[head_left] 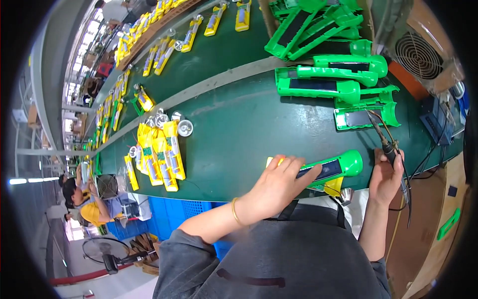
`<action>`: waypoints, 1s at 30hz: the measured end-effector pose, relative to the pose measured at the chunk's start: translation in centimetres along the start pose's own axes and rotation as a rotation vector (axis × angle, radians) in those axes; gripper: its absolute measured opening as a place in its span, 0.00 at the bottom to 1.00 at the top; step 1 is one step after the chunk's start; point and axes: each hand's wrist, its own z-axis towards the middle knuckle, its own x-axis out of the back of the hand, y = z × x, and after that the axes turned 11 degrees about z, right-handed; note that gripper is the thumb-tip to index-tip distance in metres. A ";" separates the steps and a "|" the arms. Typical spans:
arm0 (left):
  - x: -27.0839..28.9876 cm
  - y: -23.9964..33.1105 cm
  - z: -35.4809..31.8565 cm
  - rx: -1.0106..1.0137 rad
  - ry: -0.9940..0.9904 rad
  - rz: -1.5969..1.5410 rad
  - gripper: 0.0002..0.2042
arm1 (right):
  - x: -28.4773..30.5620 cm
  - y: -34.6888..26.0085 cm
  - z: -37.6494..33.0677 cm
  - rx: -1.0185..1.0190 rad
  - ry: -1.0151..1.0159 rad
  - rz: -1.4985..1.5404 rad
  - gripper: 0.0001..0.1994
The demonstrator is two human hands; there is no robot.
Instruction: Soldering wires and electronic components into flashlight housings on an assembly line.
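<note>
My left hand (pixel 279 184) is closed over a long green plastic torch casing with a dark panel (pixel 351 163), at the near edge of the dark green tabletop (pixel 229 134). A yellow plastic holder (pixel 332 186) with a silver reflector cup (pixel 346 196) shows just below the casing. My right fingers are wrapped round a slim black-handled soldering iron (pixel 389 148), my right hand (pixel 385 182) upright; its tip points toward an open green half shell (pixel 340 119), touching or not I cannot tell. Beyond, a brown cardboard box (pixel 367 22) is heaped with green shells (pixel 326 32), more lying before it. Yellow battery holders (pixel 162 157) cluster on my left. Blue plastic crates (pixel 167 219) stand below the table, their contents hidden from me.
</note>
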 end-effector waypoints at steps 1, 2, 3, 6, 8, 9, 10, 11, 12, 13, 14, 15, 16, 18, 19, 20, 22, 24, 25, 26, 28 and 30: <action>0.7 -0.6 -0.2 0.039 -0.039 -0.034 0.28 | 0.1 0.2 0.0 0.003 -0.005 -0.001 0.07; 1.3 -1.3 -0.5 0.076 -0.078 -0.069 0.28 | 0.2 0.3 -0.1 -0.001 -0.017 -0.004 0.07; 2.0 -2.9 -0.8 0.109 -0.038 -0.114 0.27 | 0.3 0.3 -0.1 0.004 -0.043 0.008 0.07; 4.1 -9.7 -1.2 0.357 0.307 -0.003 0.26 | 0.9 0.5 -0.1 0.022 -0.052 0.038 0.08; 5.4 -15.4 -0.5 0.552 0.417 0.108 0.28 | 0.6 0.2 0.0 0.025 -0.064 0.078 0.08; 5.9 -18.3 -0.1 0.648 0.424 0.200 0.27 | 0.3 0.3 0.0 0.014 -0.082 0.075 0.08; 5.8 -21.5 0.1 0.731 0.416 0.260 0.27 | 0.1 0.6 0.3 0.005 -0.104 0.074 0.08; 5.1 -25.1 0.2 0.841 0.360 0.298 0.28 | 0.1 0.8 0.4 0.003 -0.120 0.087 0.08; 4.3 -28.2 -0.3 0.883 0.342 0.324 0.29 | 0.1 0.8 0.3 -0.004 -0.117 0.094 0.09; 4.4 -30.3 -0.7 1.034 0.253 0.338 0.29 | 0.1 0.8 0.4 -0.012 -0.119 0.104 0.09; 3.9 -32.3 -1.2 1.145 0.233 0.320 0.29 | 0.4 0.9 0.3 -0.006 -0.115 0.103 0.10; 3.5 -34.4 -2.1 1.257 0.213 0.304 0.28 | 1.2 1.3 0.3 0.003 -0.125 0.100 0.11; 3.1 -36.1 -2.9 1.209 0.198 0.320 0.28 | 1.3 1.1 0.2 0.002 -0.132 0.086 0.11; 2.7 -39.5 -4.6 1.023 0.170 0.308 0.28 | 1.4 0.8 0.1 0.013 -0.097 0.064 0.12; 3.1 -40.0 -4.9 0.913 0.115 0.343 0.29 | 1.5 0.5 -0.2 0.016 -0.050 0.050 0.12; 3.5 -40.6 -5.1 0.928 0.035 0.332 0.29 | 1.3 0.5 -0.5 0.029 0.004 0.050 0.12; 4.5 -40.7 -4.0 0.894 -0.008 0.334 0.29 | 1.6 0.2 -0.7 0.053 0.026 0.010 0.13; 4.3 -42.2 -5.1 0.872 -0.020 0.366 0.30 | 1.3 0.6 -0.4 0.092 0.041 -0.011 0.13; 4.2 -43.0 -5.6 0.865 -0.041 0.400 0.31 | 1.3 0.8 -0.1 0.073 -0.016 -0.022 0.12; 4.6 -43.2 -6.1 0.858 -0.057 0.402 0.33 | 1.4 0.9 0.0 0.051 -0.072 -0.032 0.12; 5.5 -41.9 -4.4 0.825 -0.104 0.460 0.36 | 1.5 0.6 -0.1 0.079 -0.034 -0.033 0.12; 6.2 -43.3 -2.3 0.666 0.069 0.521 0.35 | 1.5 0.8 -0.2 0.095 -0.009 -0.017 0.12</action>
